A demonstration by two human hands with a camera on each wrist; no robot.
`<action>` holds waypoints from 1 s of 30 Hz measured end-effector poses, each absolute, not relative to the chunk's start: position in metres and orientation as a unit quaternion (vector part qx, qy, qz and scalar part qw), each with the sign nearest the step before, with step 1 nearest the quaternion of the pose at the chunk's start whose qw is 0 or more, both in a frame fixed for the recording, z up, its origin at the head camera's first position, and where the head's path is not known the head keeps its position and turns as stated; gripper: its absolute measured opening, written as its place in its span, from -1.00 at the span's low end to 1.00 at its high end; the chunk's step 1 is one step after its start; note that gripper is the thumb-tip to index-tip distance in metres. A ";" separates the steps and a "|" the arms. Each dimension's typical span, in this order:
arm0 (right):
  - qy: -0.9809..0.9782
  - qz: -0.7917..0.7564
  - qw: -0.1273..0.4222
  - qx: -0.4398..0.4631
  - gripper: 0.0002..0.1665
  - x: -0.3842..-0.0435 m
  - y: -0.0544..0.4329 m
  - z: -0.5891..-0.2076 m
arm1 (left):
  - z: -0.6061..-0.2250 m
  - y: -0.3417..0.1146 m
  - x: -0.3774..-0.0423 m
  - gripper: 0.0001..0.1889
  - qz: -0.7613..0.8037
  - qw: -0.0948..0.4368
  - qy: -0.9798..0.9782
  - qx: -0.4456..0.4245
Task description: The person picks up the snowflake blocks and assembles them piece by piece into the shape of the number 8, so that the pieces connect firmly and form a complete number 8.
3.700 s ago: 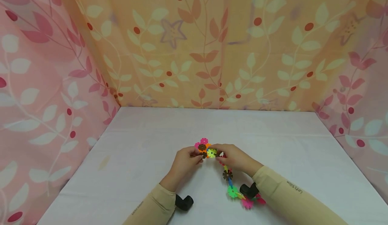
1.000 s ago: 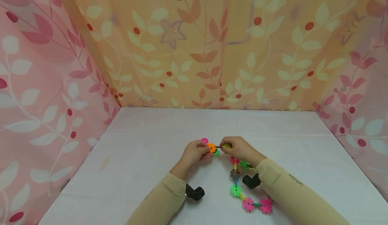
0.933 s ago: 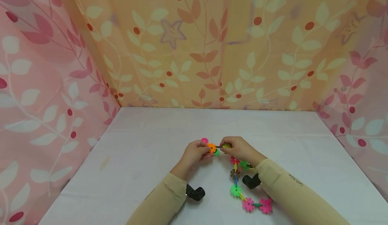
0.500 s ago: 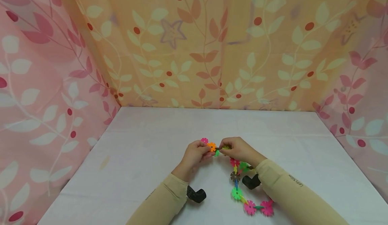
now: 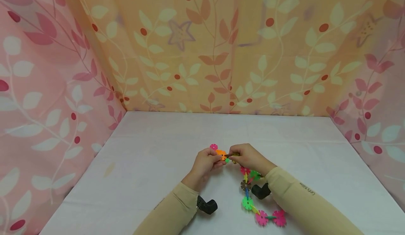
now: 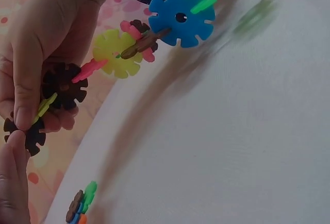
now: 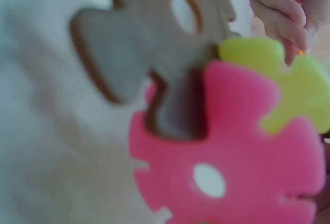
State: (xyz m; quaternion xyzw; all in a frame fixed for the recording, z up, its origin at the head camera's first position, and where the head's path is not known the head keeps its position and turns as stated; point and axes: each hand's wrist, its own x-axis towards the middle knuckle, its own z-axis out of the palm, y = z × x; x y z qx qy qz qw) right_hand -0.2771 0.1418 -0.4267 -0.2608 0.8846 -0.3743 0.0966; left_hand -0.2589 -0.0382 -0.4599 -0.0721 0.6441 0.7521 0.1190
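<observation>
With my left hand (image 5: 205,163) I am pinching a notched orange plastic disc (image 5: 220,153), and with my right hand (image 5: 250,156) a dark brown notched plastic disc (image 6: 35,138) just beside it, both above the white cloth-covered table (image 5: 158,140), well short of its far edge. A multicoloured chain of similar discs (image 5: 245,201) is trailing from beneath my right hand. Behind that edge, an orange leaf-patterned curtain (image 5: 205,62) is hanging.
</observation>
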 end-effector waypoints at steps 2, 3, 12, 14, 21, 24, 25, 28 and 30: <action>0.886 -0.370 0.096 -0.261 -0.93 -0.277 0.141 -0.427 | -0.461 -0.038 -0.259 -0.90 0.755 0.118 0.641 -0.075; 0.888 -0.369 0.096 -0.259 -0.93 -0.278 0.141 -0.427 | -0.461 -0.038 -0.258 -0.90 0.756 0.120 0.639 -0.077; 0.910 -0.342 0.091 -0.218 -0.92 -0.281 0.143 -0.423 | -0.467 -0.028 -0.243 -0.79 0.724 0.198 0.661 -0.010; 0.914 -0.332 0.088 -0.215 -0.92 -0.283 0.145 -0.423 | -0.468 -0.022 -0.236 -0.76 0.681 0.235 0.693 0.021; 0.931 -0.302 0.083 -0.189 -0.94 -0.292 0.148 -0.420 | -0.463 -0.003 -0.215 -0.53 0.538 0.272 0.795 0.071; 0.938 -0.284 0.075 -0.185 -0.94 -0.293 0.148 -0.419 | -0.465 0.005 -0.211 -0.44 0.498 0.237 0.830 0.083; 0.939 -0.282 0.075 -0.184 -0.93 -0.294 0.148 -0.418 | -0.466 0.007 -0.210 -0.44 0.487 0.226 0.839 0.088; 0.940 -0.278 0.079 -0.183 -0.92 -0.294 0.147 -0.417 | -0.467 0.010 -0.208 -0.47 0.469 0.204 0.854 0.096; 0.940 -0.273 0.078 -0.187 -0.91 -0.294 0.148 -0.416 | -0.467 0.011 -0.207 -0.50 0.458 0.195 0.862 0.101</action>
